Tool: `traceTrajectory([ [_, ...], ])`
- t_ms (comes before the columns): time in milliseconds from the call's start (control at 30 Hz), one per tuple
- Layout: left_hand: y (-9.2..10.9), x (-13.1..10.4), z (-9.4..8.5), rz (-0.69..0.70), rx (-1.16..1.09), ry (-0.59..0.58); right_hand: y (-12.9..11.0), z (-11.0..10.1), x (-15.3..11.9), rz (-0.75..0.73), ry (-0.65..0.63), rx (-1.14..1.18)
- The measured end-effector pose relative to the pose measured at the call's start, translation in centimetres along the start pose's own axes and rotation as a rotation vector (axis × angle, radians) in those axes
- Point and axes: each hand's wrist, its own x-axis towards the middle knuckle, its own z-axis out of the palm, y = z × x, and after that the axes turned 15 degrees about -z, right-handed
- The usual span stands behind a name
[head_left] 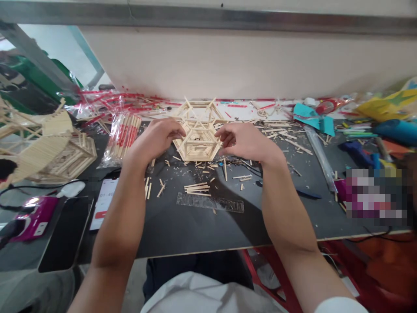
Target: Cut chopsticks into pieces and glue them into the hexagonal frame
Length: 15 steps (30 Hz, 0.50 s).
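Observation:
A hexagonal model built of thin wooden sticks (199, 154) stands on the dark table in front of me, with open sides and upright slanting sticks on top. My left hand (159, 137) is at its left side, fingers curled and closed on the edge. From the right, my right hand (243, 141) grips the opposite edge with bent fingers. Some fingertips are partly hidden, so the exact contact is hard to see. Below the model lie several short sticks (197, 188) and a clear ruler (210, 203).
Another stick model (65, 156) stands at the left, beside a bag of red-wrapped sticks (125, 134). Two phones, a dark one (65, 234) and a lit one (102, 204), lie near a purple power adapter (37, 217). Scattered sticks (283, 132) and a blue hot-glue gun (358, 154) lie right.

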Motion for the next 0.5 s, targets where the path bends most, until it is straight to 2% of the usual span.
traceTrajectory([
  [133,-0.9,-0.1,-0.4,-0.004,0.021,0.054,-1.7,0.7,0.2,-0.009,-0.032,0.014],
  [267,-1.1,-0.2,-0.5,-0.014,0.021,0.084,-2.4,1.2,0.2,-0.005,-0.037,0.027],
  [500,-2.5,0.7,1.0,-0.048,-0.105,0.260,-2.2,1.9,0.1,-0.043,-0.004,0.076],
])
